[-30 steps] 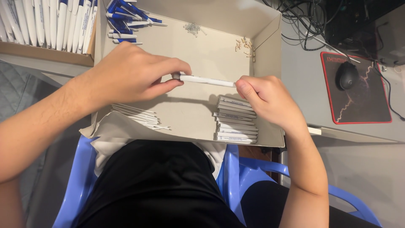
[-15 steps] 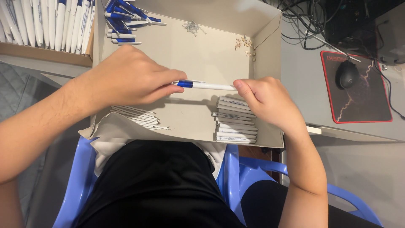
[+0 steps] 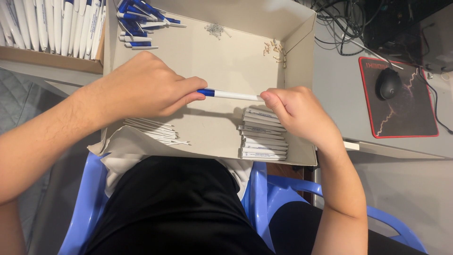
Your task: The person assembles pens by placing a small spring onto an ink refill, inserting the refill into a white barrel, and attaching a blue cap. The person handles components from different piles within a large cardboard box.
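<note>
Showing pen [image 3: 230,95] blue grip, previously hidden

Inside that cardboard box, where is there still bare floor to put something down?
The widest bare patch of the cardboard box lies mid-floor, between the blue-and-white pen parts at the back left, the small springs and the hands. A narrower strip runs between the thin white refills and the stacked grey slim boxes. The front corners are crowded.

Single head view — looking steeply down, close over lap-held cardboard box [image 3: 302,52]
</note>
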